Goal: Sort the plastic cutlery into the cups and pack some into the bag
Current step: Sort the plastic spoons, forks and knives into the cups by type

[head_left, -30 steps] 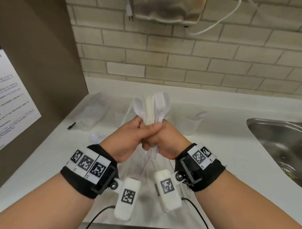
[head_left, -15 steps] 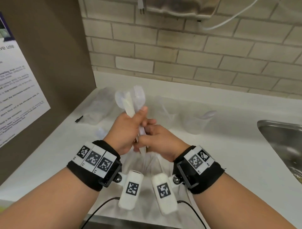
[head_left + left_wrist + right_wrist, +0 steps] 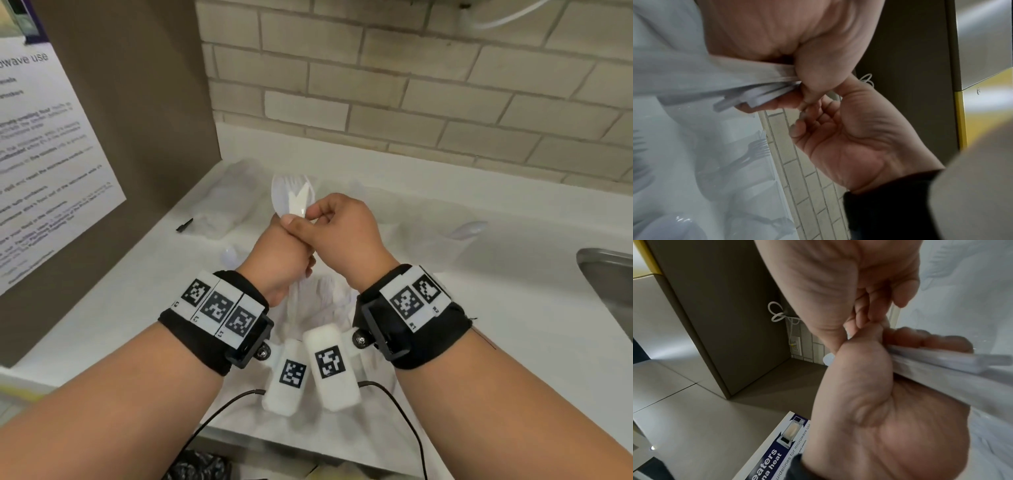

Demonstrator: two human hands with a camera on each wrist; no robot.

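My left hand (image 3: 279, 255) grips a bundle of white plastic cutlery (image 3: 291, 200) upright over the white counter, spoon bowls on top. My right hand (image 3: 313, 217) pinches one piece at the top of the bundle, just above the left thumb. In the left wrist view the left hand (image 3: 797, 84) is curled round the handles (image 3: 756, 95), and the right hand (image 3: 807, 110) touches it from below. A crumpled white bag (image 3: 325, 301) lies under both wrists. A clear cup (image 3: 460, 240) with a spoon stands at the right; another clear cup (image 3: 748, 155) holds forks.
A steel sink (image 3: 609, 274) opens at the right edge. A brown panel with a white poster (image 3: 51, 164) walls off the left. Clear plastic wrapping (image 3: 229, 198) and a small black piece (image 3: 184, 225) lie at the back left; a loose spoon (image 3: 230, 255) lies near them.
Both hands gripped the bundle together a second ago. The right hand then let go, and it now pinches one piece near the bundle's top. The left hand keeps its grip.
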